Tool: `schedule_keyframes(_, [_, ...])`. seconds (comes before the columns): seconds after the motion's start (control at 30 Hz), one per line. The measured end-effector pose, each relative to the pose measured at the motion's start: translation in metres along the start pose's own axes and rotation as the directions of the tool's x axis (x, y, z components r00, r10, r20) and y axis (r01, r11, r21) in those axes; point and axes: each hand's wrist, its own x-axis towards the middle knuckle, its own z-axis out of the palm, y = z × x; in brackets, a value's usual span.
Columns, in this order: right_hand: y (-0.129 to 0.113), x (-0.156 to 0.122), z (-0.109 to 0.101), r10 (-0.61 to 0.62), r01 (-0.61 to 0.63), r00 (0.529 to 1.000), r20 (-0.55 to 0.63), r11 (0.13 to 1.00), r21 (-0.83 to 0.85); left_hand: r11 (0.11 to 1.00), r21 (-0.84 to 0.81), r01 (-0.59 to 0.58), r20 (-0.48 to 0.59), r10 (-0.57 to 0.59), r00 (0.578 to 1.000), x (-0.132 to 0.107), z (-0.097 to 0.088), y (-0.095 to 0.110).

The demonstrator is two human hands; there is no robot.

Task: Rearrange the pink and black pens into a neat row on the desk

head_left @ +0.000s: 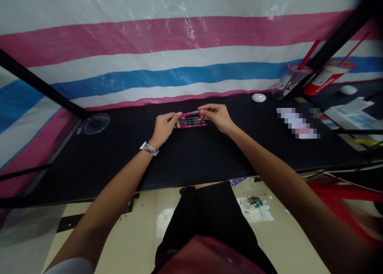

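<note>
Several slim pens [193,122], some pink and some dark, lie side by side, spanning the gap between my hands over the black tabletop [191,158]. My left hand [164,127], with a patterned band on its wrist, has its thumb and fingers closed on the pens' left ends. My right hand [220,116] pinches the right end of the far pink pen between thumb and fingers. Fingers cover the ends of the pens. Whether the nearer pens touch the table, I cannot tell.
A clear round lid [96,124] lies at the left. To the right are a white egg-shaped object [259,98], a drink cup with a red straw [293,80] and a red-and-white cup [329,77]. Dark frame poles [44,84] flank a striped sheet [167,80] behind the table.
</note>
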Motion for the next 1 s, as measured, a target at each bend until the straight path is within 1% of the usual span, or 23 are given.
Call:
schedule_keyframes(0.07, [-0.0007,-0.0004,0.0007,0.018,-0.018,1.0,0.002,1.0,-0.011,1.0,-0.025,0.002,-0.001,-0.002,1.0,0.0019,0.0003,-0.0019])
schedule_keyframes(0.23, [-0.0015,-0.0006,0.0005,0.037,-0.038,0.999,-0.028,0.999,-0.002,0.996,-0.052,-0.066,-0.009,0.066,0.998,0.0044,-0.0003,-0.0061])
schedule_keyframes(0.37, [-0.0023,-0.0007,-0.0002,0.062,-0.063,0.998,-0.027,0.998,-0.009,0.999,-0.037,-0.026,-0.002,0.026,1.0,0.0043,-0.0014,-0.0066])
schedule_keyframes(0.5, [-0.002,-0.0002,-0.0008,0.063,-0.063,0.997,-0.049,0.998,-0.007,0.998,-0.023,-0.058,0.001,0.058,0.998,0.0047,-0.0023,-0.0049])
schedule_keyframes(0.6, [-0.0009,0.0004,-0.0012,0.058,-0.058,0.997,-0.041,0.998,0.013,0.999,0.013,-0.05,0.022,0.05,0.999,0.0049,-0.0027,-0.004])
schedule_keyframes(0.73, [0.0002,0.0008,-0.0012,0.071,-0.07,0.997,-0.04,0.997,0.022,0.996,-0.039,-0.075,0.009,0.076,0.997,0.0052,-0.0023,-0.006])
schedule_keyframes(0.87, [0.0019,0.0009,-0.0011,0.08,-0.079,0.996,-0.04,0.997,0.023,0.998,-0.017,-0.058,0.001,0.058,0.998,0.0061,-0.0019,-0.0087])
schedule_keyframes(1.0, [0.0031,0.0011,-0.0016,0.081,-0.08,0.996,-0.041,0.996,0.029,0.995,-0.085,-0.059,-0.017,0.058,0.998,0.0074,-0.0019,-0.0106])
